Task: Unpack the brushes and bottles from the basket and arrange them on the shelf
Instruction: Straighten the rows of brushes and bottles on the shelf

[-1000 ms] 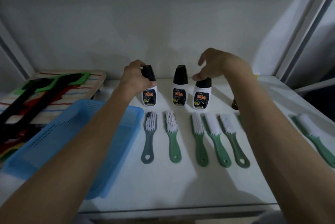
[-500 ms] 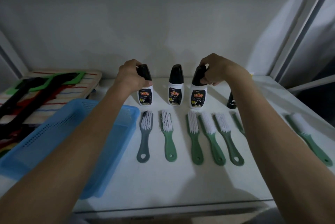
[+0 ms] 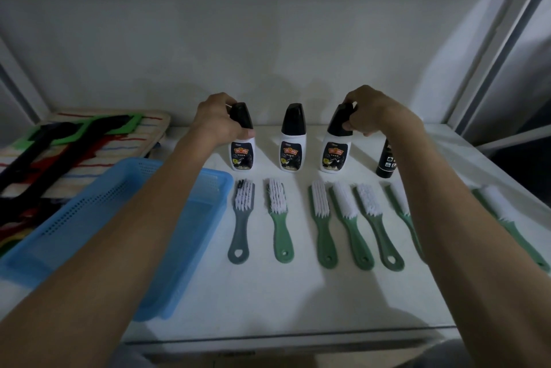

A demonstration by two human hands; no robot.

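Three white bottles with black caps stand in a row at the back of the white shelf (image 3: 268, 302). My left hand (image 3: 217, 121) grips the cap of the left bottle (image 3: 242, 156). My right hand (image 3: 372, 112) grips the cap of the right bottle (image 3: 335, 156), which leans slightly. The middle bottle (image 3: 292, 154) stands free between them. A small black bottle (image 3: 386, 163) stands further right, partly behind my right forearm. In front lie several white-bristled brushes: a grey one (image 3: 240, 224) and green ones (image 3: 280, 224). The blue basket (image 3: 89, 218) sits at the left.
A striped mat with black and green straps (image 3: 74, 141) lies behind the basket at the far left. One green brush (image 3: 507, 224) lies apart at the right edge. The back wall stands close behind the bottles, and a metal frame post (image 3: 501, 45) rises at the right.
My right hand came down from hovering over the right bottle and closed on its cap. My left hand kept its hold on the left bottle.
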